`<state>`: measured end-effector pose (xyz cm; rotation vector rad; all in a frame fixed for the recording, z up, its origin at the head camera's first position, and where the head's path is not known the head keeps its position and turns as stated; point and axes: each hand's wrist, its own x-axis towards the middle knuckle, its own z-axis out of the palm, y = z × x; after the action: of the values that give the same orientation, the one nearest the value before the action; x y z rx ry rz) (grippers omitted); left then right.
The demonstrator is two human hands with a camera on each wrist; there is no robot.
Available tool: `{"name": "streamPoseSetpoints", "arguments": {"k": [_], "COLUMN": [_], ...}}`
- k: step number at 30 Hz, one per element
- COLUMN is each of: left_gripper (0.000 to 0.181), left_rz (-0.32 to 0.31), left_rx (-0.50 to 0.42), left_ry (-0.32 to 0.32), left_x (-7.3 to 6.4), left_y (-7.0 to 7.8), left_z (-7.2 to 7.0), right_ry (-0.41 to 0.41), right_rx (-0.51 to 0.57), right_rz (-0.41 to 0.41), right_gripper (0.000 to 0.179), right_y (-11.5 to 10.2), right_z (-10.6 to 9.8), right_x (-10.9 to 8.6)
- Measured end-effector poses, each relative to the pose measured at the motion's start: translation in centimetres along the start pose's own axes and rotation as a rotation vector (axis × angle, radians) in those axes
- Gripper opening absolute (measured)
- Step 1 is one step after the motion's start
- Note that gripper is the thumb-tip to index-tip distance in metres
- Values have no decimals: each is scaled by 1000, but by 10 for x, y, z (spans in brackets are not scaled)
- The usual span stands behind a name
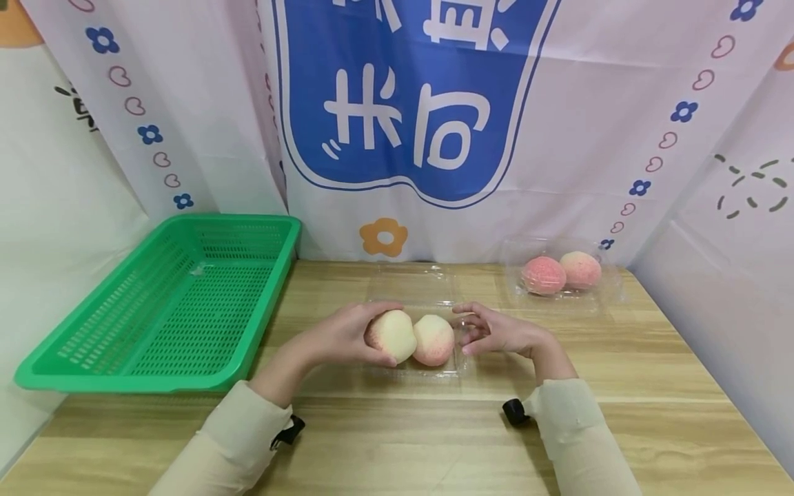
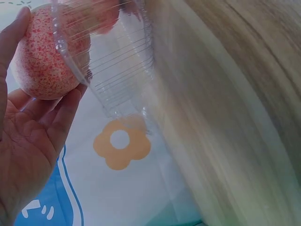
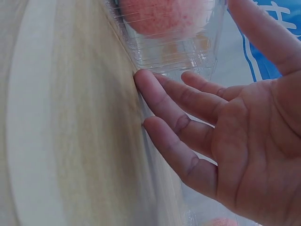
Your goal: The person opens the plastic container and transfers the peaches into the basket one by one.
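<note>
My left hand [image 1: 344,336] grips a cream and pink peach [image 1: 395,336], thumb and fingers on opposite sides of it. That peach is at the left end of a clear plastic clamshell box [image 1: 412,282], its lid folded back. In the left wrist view, the clear ridged wall [image 2: 124,70] covers part of the gripped peach [image 2: 49,56]. A second peach [image 1: 434,341] sits on the right side of the box, against the first. Beside the box's right end is my right hand [image 1: 502,332], fingers loosely bent, holding nothing. Whether its fingertips touch the box, I cannot tell.
A green plastic basket [image 1: 180,310] stands on the left of the wooden table [image 1: 397,441]. At the back right, another clear box [image 1: 515,275] holds two pink peaches [image 1: 561,272]. A printed cloth [image 1: 558,138] hangs behind the table.
</note>
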<state>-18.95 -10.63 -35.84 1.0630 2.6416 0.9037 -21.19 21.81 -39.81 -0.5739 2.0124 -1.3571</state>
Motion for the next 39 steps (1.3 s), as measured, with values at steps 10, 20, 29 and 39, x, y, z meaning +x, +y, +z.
{"name": "streamPoseSetpoints", "arguments": {"k": [10,20,29,39], "left_gripper": [81,79,82,78], "left_rz": [28,41,-12,-53], "left_rx": [4,3,1,38], "left_ry": [2,46,135,177], "left_x": [-5,-20,-44,-61], "left_y": [9,16,20,23], "left_z": [-10,-28,-50,-72], "right_ry": [-22,-31,-32,-28], "right_rx": [41,52,49,43], "right_rz": [-14,-22,-16,-10], "right_gripper": [86,85,86,85], "right_y": [1,2,2,2], "right_z": [-1,-2,-2,-2], "right_x": [-1,-1,0,-1]}}
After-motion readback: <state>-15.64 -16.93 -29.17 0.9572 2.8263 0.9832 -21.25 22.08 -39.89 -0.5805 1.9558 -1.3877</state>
